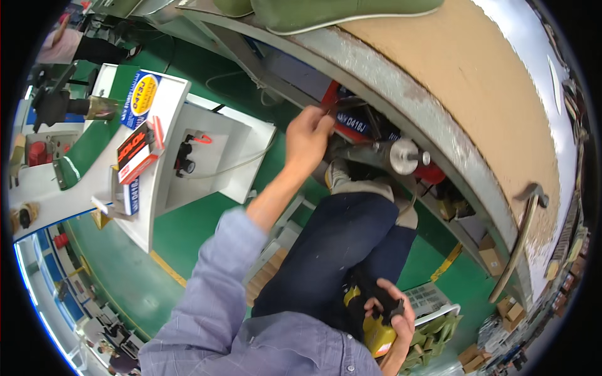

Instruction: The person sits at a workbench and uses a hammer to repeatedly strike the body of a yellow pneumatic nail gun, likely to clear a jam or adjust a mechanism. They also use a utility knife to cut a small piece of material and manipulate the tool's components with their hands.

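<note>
My left hand (308, 139) reaches out below the edge of the workbench (401, 84). Its thumb and fingers are pinched beside a red-edged box (352, 122) with blue panels on the shelf; what they hold, if anything, is too small to make out. Down by my right thigh, my right hand (401, 313) has its fingers wrapped around a yellow-and-black power tool (379, 335). Part of the tool is covered by the hand and my shirt. A round silver metal piece (403, 156) with a bolt sticks out near the shelf, right of the box.
Green rubber boots (345, 12) lie on the bench's far part, and a hammer (522, 241) rests at its right. On the left stands a white cart (213, 150) with packaged boxes (139, 150). A crate (433, 307) of green pieces sits on the floor at lower right.
</note>
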Demonstrator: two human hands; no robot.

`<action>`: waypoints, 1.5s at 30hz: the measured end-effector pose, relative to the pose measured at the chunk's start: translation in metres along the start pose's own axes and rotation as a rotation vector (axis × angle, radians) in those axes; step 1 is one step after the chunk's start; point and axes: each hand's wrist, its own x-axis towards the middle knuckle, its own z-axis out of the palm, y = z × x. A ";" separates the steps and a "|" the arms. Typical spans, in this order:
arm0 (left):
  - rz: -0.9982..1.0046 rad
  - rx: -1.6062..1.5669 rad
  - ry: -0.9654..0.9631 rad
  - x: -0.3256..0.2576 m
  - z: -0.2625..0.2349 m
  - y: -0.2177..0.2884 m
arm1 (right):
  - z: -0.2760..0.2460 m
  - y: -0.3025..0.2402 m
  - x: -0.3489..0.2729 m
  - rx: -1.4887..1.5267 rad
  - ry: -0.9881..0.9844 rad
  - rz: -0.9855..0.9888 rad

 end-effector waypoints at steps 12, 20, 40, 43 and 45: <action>-0.043 -0.247 -0.331 -0.253 0.005 0.060 | 0.048 0.029 0.000 -0.826 0.073 -0.297; 0.021 -0.167 -0.520 -0.259 0.024 0.071 | 0.013 0.007 -0.017 -0.153 -0.016 -0.487; -0.034 -0.295 -1.012 -0.259 0.065 0.037 | -0.052 0.010 -0.057 -0.552 0.273 -0.330; -0.034 -0.291 -1.060 -0.258 0.073 0.031 | -0.062 0.030 -0.054 -0.539 0.294 -0.425; -0.021 -0.272 -1.076 -0.257 0.076 0.028 | -0.067 0.031 -0.058 -0.556 0.304 -0.400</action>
